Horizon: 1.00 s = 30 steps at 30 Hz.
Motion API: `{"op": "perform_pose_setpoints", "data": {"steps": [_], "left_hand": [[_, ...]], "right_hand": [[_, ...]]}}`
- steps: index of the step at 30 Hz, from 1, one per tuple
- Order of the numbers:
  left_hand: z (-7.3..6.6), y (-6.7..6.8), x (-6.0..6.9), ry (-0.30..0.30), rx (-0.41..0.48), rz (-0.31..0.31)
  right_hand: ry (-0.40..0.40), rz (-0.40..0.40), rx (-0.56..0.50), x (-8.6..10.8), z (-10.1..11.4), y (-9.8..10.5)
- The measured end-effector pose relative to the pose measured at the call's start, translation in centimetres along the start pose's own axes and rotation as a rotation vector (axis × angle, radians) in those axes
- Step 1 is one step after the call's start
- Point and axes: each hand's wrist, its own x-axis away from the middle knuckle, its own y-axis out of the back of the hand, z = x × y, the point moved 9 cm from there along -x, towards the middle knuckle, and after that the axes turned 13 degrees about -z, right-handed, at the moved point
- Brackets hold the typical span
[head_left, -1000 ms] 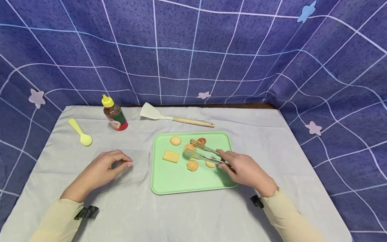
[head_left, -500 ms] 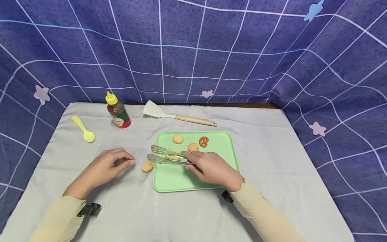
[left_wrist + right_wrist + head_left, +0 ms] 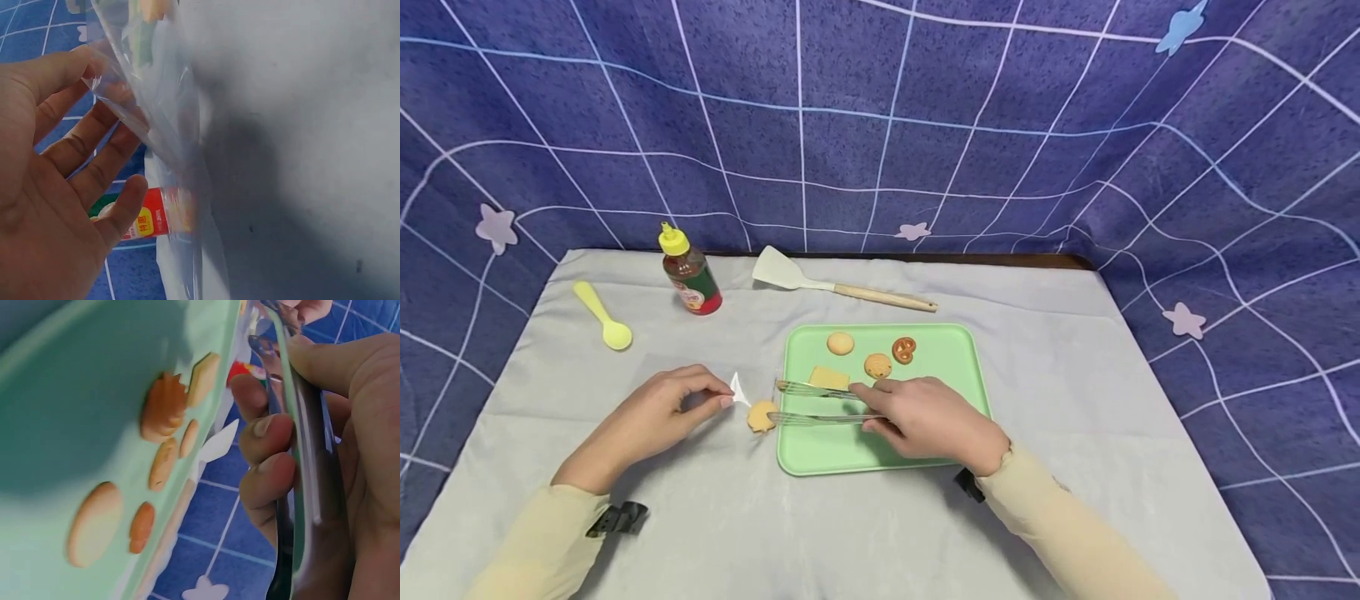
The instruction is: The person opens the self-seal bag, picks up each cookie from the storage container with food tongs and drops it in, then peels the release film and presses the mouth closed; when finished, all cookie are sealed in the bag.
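Note:
My left hand (image 3: 673,415) pinches the edge of a clear plastic bag (image 3: 178,119) between thumb and forefinger; its other fingers are spread. Metal tongs (image 3: 820,419) are gripped in my right hand (image 3: 936,421), their two arms apart and pointing left over the tray's left rim. A golden cookie (image 3: 762,417) lies left of the green tray (image 3: 820,457), at the bag's mouth, touching or very near the lower tong tip. On the tray are a rectangular biscuit (image 3: 830,377), a pretzel (image 3: 904,350), round cookies (image 3: 840,342) and, in the right wrist view, a ridged cookie (image 3: 164,407).
At the back left stands a sauce bottle (image 3: 692,279) with a yellow cap. A yellow spoon (image 3: 604,318) lies farther left. Behind the tray rests a white spatula (image 3: 842,286) with a wooden handle. Blue grid cloth (image 3: 835,150) hangs behind the table.
My right hand has moved left with the tongs, and a cookie has gone from the tray to the bag's mouth. Lately the tong arms have spread apart. My left hand has hardly moved.

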Motion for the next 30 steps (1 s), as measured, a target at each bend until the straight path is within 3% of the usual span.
{"op": "perform_pose_setpoints", "data": {"steps": [9,20,25,30], "left_hand": [[0.3,0.1,0.4,0.018,-0.013,-0.002],[0.5,0.2,0.7,0.021,-0.006,-0.015],[0.5,0.3,0.8,0.007,-0.002,-0.023],[0.6,0.3,0.9,0.012,0.004,-0.027]], "right_hand": [[0.053,0.074,0.125,-2.9,1.7,1.0],[-0.010,0.217,0.170,-5.2,2.8,0.4],[-0.014,0.228,0.167,-5.5,2.8,0.1],[0.006,0.189,0.119,-5.4,2.5,-0.3]]}}
